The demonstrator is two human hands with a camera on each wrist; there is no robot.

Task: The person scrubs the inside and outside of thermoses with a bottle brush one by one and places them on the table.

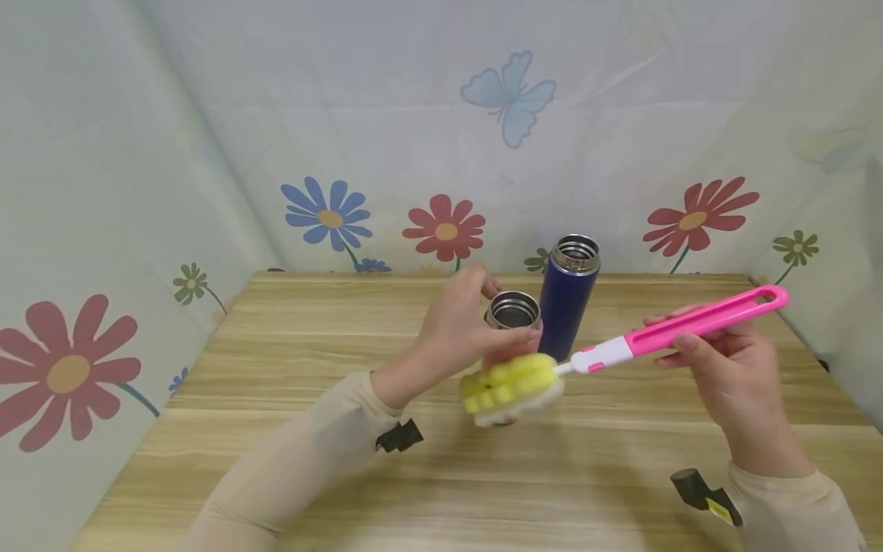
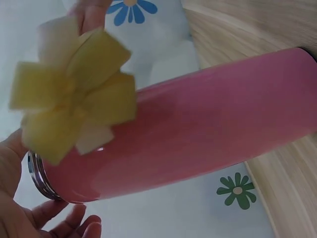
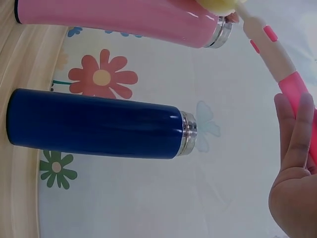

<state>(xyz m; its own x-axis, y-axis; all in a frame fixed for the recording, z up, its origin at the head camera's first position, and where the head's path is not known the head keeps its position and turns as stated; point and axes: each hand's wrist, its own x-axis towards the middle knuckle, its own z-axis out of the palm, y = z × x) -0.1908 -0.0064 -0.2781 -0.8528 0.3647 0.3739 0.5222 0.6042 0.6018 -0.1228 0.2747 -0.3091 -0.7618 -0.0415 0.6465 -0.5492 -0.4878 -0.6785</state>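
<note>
My left hand (image 1: 458,318) holds an upright pink bottle (image 2: 198,119) near its uncapped metal mouth, thumb on the near side, fingers around the far side. In the right wrist view the same pink bottle (image 3: 124,17) is at the top. My right hand (image 1: 738,376) grips the pink handle of a bottle brush (image 1: 690,326) between thumb and fingers. Its yellow and white sponge head (image 1: 513,387) hangs in front of the pink bottle, outside it; the left wrist view shows this sponge (image 2: 74,94) end-on. In the head view it hides much of the bottle's body.
A dark blue bottle (image 1: 569,303), also uncapped, stands upright just behind and right of the pink one. Both are on a wood-grain table (image 1: 310,330). A flower-printed cloth (image 1: 386,138) rises behind the table's back edge and at the sides.
</note>
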